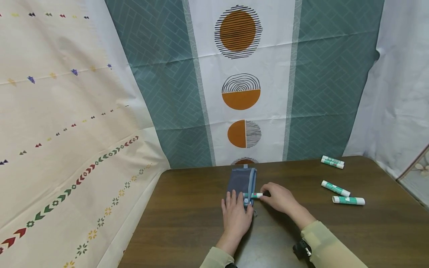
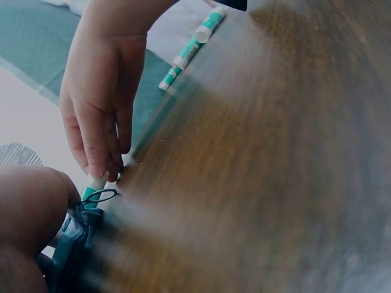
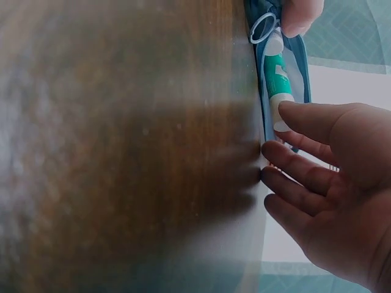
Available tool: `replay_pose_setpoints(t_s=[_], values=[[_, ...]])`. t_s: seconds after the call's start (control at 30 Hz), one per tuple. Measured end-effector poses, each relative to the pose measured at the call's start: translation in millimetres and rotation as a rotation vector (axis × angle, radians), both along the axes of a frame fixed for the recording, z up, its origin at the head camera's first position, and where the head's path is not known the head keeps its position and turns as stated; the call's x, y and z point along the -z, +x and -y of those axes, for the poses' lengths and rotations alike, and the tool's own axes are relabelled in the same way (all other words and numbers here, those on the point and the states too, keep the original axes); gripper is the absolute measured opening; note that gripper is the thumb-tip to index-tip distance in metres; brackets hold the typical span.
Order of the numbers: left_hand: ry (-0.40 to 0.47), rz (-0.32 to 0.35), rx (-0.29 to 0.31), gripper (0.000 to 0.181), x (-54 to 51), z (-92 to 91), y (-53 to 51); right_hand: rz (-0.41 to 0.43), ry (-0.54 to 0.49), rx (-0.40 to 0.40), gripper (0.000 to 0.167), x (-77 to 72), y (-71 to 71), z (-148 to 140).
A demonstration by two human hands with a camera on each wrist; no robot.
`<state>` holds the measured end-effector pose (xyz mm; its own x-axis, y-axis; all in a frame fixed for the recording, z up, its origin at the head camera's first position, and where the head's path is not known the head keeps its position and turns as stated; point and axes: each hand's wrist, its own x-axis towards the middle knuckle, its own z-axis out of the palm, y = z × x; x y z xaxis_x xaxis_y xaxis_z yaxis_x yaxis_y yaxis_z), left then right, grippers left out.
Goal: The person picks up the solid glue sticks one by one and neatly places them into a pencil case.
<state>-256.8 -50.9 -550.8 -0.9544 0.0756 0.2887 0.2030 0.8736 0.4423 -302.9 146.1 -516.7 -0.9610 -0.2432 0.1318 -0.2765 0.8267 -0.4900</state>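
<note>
A blue zippered pouch (image 1: 238, 180) lies near the table's far edge, its zip side facing right. My left hand (image 1: 236, 216) holds it at the near end, fingers spread over the top and thumb at the opening. My right hand (image 1: 281, 199) pinches the outer end of a white-and-green glue stick (image 1: 257, 195) between thumb and index finger. In the right wrist view the glue stick (image 3: 278, 76) lies partly inside the parted zip opening, beside a small ring (image 3: 263, 28) on the pouch. The remaining right fingers are loosely bent.
More glue sticks lie on the right of the brown table (image 1: 181, 216): one near the far edge (image 1: 332, 162), another glue stick (image 1: 335, 188) set slantwise, and a third glue stick (image 1: 348, 200) nearer. Patterned cloths (image 1: 167, 74) hang behind and at the left.
</note>
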Motion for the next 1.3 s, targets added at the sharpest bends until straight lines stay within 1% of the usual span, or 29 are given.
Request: replay_pose_setpoints(t_s=[0.27, 0.47, 0.63, 0.8, 1.07, 1.3], values=[[0.020, -0.009, 0.009, 0.056, -0.9, -0.3, 0.8, -0.011, 0.002, -0.010, 0.013, -1.9, 0.8, 9.9], [0.010, -0.003, 0.012, 0.056, -0.4, -1.4, 1.0, -0.016, -0.004, -0.035, 0.013, -0.5, 1.4, 16.7], [0.018, -0.009, 0.016, 0.055, -0.2, -1.4, 0.9, 0.005, -0.019, -0.027, 0.014, -1.2, 2.6, 15.6], [0.017, -0.010, 0.010, 0.055, -0.1, -0.9, 1.3, 0.016, -0.033, -0.025, 0.010, -2.3, 4.5, 12.8], [0.017, -0.005, 0.007, 0.055, -0.4, -0.3, 0.5, -0.016, -0.036, -0.024, 0.009, 2.6, 1.1, 16.5], [0.044, 0.004, 0.013, 0.056, 0.8, -0.6, -0.4, -0.005, -0.059, -0.025, 0.010, 4.5, -1.6, 22.3]])
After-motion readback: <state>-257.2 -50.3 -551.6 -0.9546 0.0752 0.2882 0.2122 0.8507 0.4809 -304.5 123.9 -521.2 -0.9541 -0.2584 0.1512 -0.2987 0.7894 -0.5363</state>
